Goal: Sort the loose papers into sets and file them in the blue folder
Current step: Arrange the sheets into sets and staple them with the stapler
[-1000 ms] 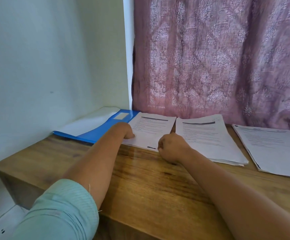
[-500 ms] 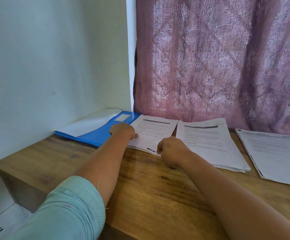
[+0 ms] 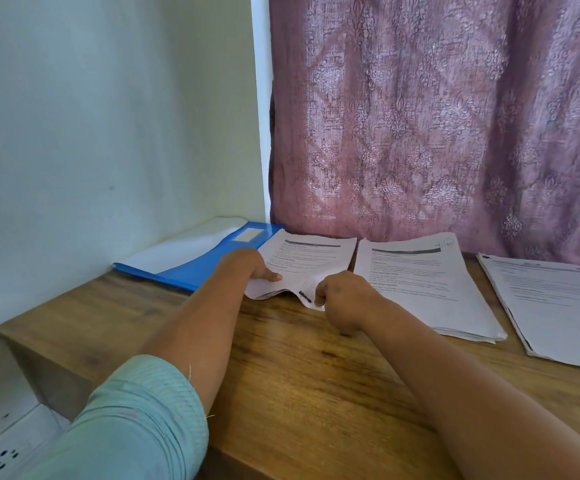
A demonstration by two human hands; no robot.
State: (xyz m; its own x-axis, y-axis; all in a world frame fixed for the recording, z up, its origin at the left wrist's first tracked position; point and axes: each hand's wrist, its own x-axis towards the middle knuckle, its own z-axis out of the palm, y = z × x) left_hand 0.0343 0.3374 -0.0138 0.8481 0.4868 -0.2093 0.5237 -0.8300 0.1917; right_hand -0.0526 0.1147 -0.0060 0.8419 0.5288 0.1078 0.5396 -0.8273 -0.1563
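Wooden surface (image 3: 316, 368) runs under both our arms, with a pale wall to the left and a pink patterned curtain (image 3: 437, 116) behind.

We have hold of the nearest paper set (image 3: 311, 261), which lies between our two hands. Our left hand (image 3: 247, 268) grips its left edge, the thumb lying on top of the page and the fingers hidden beneath. Our right hand (image 3: 340, 297) pinches the near right corner with curled fingers, and the near edge of the set bulges up from the surface between the two grips. The long axis of the pages runs away from us, toward the curtain.

The blue folder (image 3: 191, 268) lies flat just beyond and to the left of our left hand, and the far left part of the set overlaps its right side. So the coming move, as we judge it, goes leftward, and the left hand is the nearer one to lead it. We cannot tell whether the folder is open or closed.

To the right of our right hand lies a second set (image 3: 430, 282), and further right a third set (image 3: 558, 306), both apart from the hands.
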